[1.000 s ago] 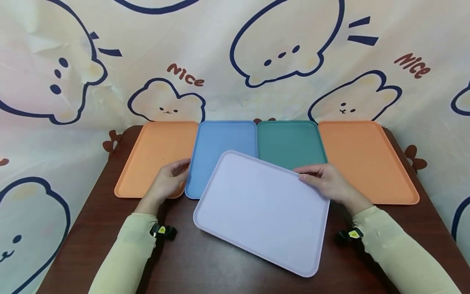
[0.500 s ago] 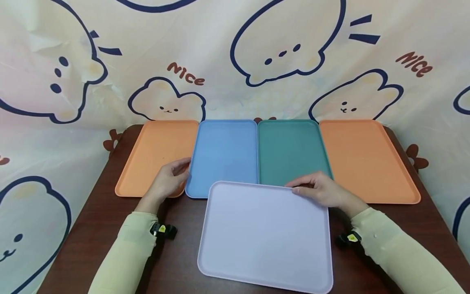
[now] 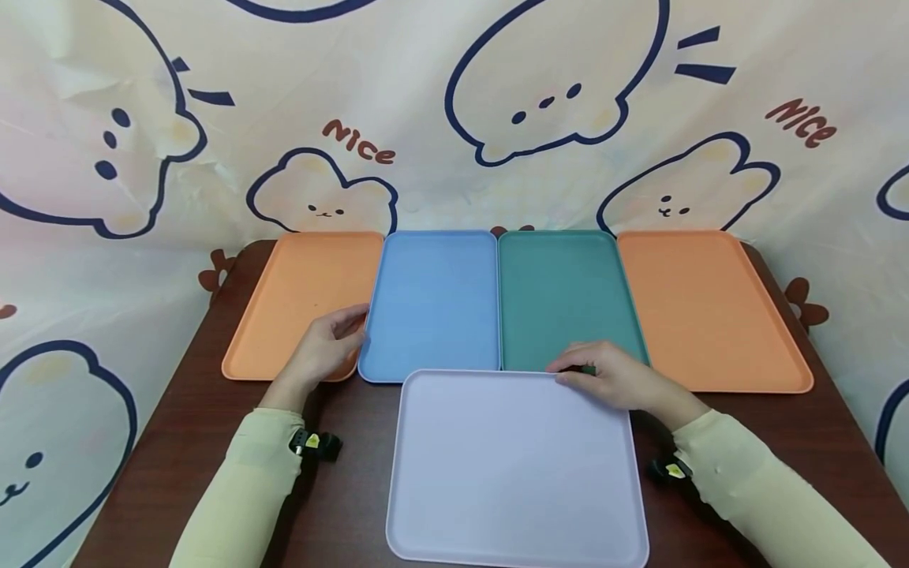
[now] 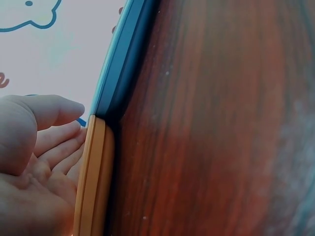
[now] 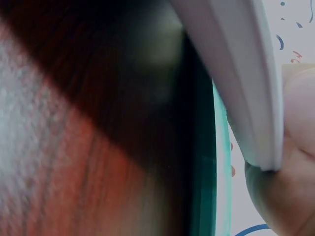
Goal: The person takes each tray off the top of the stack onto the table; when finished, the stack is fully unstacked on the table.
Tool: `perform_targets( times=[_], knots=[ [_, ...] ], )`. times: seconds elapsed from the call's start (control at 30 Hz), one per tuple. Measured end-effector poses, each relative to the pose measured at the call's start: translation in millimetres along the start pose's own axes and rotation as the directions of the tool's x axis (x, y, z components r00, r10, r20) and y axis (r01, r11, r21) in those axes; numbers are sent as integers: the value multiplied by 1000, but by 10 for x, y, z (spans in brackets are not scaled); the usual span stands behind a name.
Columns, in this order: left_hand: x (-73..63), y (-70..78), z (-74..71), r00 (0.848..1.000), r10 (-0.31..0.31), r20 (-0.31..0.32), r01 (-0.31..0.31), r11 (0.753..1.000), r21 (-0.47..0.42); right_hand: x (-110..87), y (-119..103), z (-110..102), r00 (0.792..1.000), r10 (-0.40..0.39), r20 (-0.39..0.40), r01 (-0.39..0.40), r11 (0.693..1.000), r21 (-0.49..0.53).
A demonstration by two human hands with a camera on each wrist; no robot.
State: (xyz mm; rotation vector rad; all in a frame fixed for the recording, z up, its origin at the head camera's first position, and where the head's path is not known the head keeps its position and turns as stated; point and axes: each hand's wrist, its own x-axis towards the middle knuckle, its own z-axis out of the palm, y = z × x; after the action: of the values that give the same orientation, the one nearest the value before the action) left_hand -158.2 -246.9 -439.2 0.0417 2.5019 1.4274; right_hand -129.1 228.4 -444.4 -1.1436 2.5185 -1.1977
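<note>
**Lavender tray squared up on the near side of the table**

Lavender plastic, flat on the dark wood table: the lavender tray sits nearest you, its far edge just short of the blue tray and the green tray. Its sides run roughly square to that row, and its far edge lies parallel to their near edges. How its long axis runs you cannot judge here, since its near end leaves the head view.

Your right hand lies on the lavender tray's far right corner, fingers stretched leftward along the rim and thumb tucked under; the right wrist view shows the rim pinched against your fingers, lifted slightly off the wood. Your forearm comes in from the right of the tray, sleeve low over the table.

Your left hand rests left of the lavender tray, on the near right corner of the left orange tray, where that tray meets the blue one. Its fingers are loosely curved against the orange rim, gripping nothing. A second orange tray lies to the right of the green one.
</note>
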Motion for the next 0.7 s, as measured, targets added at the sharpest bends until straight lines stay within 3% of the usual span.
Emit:
perform_targets(
  times=[0.43, 0.7],
  knots=[
    [10, -8, -14, 1000, 1, 10, -1, 1000, -9, -5, 4, 173, 998, 51, 21, -49, 997, -64],
    [22, -28, 0, 1000, 11, -1, -11, 1000, 12, -29, 0, 244, 998, 64, -9, -64, 995, -71]
  ],
)
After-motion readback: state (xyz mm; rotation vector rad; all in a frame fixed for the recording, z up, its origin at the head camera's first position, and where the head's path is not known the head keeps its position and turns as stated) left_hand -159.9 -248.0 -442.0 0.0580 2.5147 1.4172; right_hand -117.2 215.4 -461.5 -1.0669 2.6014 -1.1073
